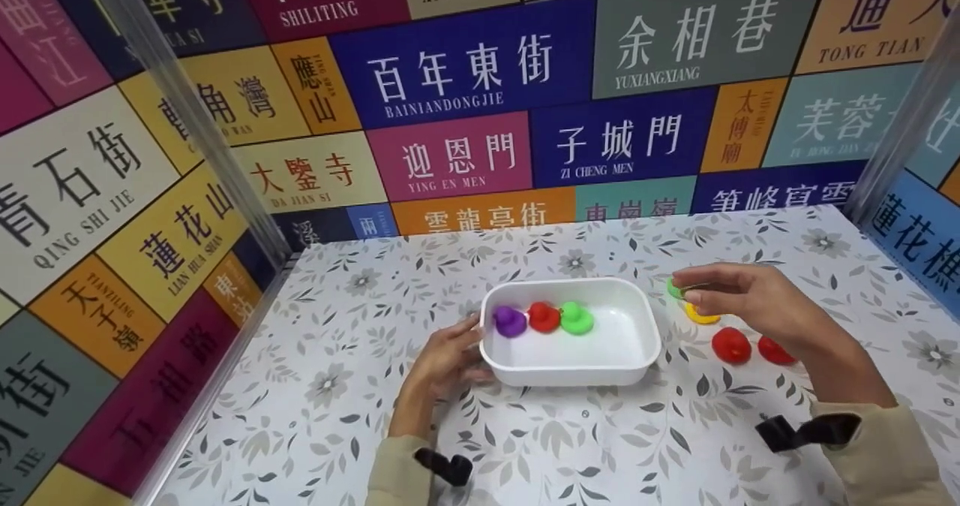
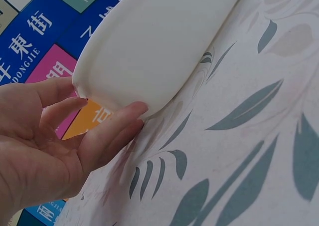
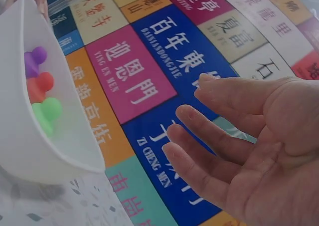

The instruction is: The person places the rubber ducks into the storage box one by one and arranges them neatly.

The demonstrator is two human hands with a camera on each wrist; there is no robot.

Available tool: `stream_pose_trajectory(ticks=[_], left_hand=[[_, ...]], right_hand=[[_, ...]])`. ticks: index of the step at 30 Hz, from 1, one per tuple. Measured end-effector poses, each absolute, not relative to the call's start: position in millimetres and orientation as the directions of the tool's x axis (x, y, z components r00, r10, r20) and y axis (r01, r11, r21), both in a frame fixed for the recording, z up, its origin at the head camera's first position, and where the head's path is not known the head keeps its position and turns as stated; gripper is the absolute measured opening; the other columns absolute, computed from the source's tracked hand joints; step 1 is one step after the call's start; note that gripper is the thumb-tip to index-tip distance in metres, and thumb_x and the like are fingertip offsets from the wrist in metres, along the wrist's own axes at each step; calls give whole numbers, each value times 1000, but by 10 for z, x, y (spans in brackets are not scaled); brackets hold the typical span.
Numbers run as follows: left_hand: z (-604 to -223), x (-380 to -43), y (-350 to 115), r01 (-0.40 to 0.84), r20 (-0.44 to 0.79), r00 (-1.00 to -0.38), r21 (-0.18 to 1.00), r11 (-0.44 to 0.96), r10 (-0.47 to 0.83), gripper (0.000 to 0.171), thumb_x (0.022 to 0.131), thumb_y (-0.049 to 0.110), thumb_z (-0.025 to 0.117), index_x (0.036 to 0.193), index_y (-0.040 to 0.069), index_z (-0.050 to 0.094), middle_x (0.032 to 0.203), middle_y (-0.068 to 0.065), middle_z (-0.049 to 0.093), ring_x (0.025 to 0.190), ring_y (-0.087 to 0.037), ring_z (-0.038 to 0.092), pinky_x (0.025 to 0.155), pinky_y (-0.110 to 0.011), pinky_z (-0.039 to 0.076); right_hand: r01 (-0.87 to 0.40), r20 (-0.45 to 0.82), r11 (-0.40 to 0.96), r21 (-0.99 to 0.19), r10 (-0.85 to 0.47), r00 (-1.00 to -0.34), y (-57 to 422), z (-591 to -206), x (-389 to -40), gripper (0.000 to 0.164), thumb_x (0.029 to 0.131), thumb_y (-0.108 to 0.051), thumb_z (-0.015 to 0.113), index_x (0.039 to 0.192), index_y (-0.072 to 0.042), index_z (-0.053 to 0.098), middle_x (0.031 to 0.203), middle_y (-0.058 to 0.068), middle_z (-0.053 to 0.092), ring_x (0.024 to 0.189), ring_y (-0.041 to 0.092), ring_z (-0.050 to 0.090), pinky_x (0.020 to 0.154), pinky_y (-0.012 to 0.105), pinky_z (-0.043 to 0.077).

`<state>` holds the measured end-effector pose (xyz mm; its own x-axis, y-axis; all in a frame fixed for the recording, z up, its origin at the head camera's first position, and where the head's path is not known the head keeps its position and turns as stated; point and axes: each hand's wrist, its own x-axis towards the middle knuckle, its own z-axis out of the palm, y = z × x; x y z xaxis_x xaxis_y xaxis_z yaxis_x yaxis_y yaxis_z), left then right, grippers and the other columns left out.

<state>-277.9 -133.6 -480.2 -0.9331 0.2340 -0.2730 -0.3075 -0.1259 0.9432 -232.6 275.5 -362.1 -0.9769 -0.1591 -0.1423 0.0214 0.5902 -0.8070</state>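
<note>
The bench (image 1: 330,438), under white floral-patterned sheeting, met walls (image 1: 457,115) of multicoloured street-name panels. On it sat a white tub (image 1: 574,377) with 3 toys (image 1: 544,317), seemingly ducks, in a row. The left hand (image 1: 446,356) gripped the tub's left end between thumb and fingers. The right hand (image 1: 757,296), fingers loosely spread, half hid a green toy (image 1: 674,290) near a yellow toy (image 1: 701,314); the wrist (image 1: 844,367) partly covered 1 of 2 red toys (image 1: 731,345).

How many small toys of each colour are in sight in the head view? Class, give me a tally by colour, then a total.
Purple toy: 1
Red toys: 3
Green toys: 2
Yellow toy: 1
Total in sight: 7
</note>
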Motion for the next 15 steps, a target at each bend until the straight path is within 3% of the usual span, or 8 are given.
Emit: stream_pose_trajectory(ticks=[5, 8, 10, 12, 15], left_hand=[[-4811, -2767, -1349, -297, -262, -933, 948, -114, 249, 58, 102, 17, 55, 155, 9, 33, 162, -21, 29, 130, -47, 54, 83, -50, 65], [-4816, -2766, -1355, -285, -251, -934, 953, -105, 255, 58, 102, 17, 55, 155, 8, 33, 163, -20, 27, 130, -47, 54, 83, -50, 65], [-4817, -2769, -1356, -278, -245, -936, 956, -100, 254, 58, 102, 16, 54, 155, 8, 33, 164, -20, 26, 130, -48, 54, 82, -49, 65], [-4812, -2775, -1353, -278, -245, -937, 955, -105, 251, 57, 102, 15, 54, 155, 8, 33, 164, -18, 26, 129, -47, 54, 82, -49, 65], [-4813, -2783, -1344, -281, -247, -935, 954, -106, 253, 57, 102, 15, 55, 155, 8, 33, 165, -16, 25, 129, -48, 55, 81, -49, 65]], right_hand=[[56, -149, 559, -827, -123, -981, 2959, -3748, -2265, 60, 98, -48, 59, 149, -17, 48, 153, 16, 48, 112, 18, 65, 111, 58, 47], [33, -125, 556, -830, -128, -984, 3102, -3829, -2251, 58, 99, -46, 58, 148, -15, 49, 149, 11, 52, 103, 5, 67, 103, 39, 55], [12, -106, 567, -824, -133, -985, 3197, -3875, -2251, 58, 99, -45, 59, 148, -16, 50, 141, 0, 59, 100, 0, 66, 99, 34, 57], [-19, -79, 584, -811, -143, -987, 3290, -3926, -2252, 57, 98, -44, 61, 147, -15, 51, 133, -11, 61, 99, -3, 64, 99, 36, 57], [-29, -72, 588, -809, -147, -987, 3429, -4016, -2250, 59, 97, -44, 62, 146, -14, 51, 122, -26, 58, 101, -10, 58, 107, 61, 48]])
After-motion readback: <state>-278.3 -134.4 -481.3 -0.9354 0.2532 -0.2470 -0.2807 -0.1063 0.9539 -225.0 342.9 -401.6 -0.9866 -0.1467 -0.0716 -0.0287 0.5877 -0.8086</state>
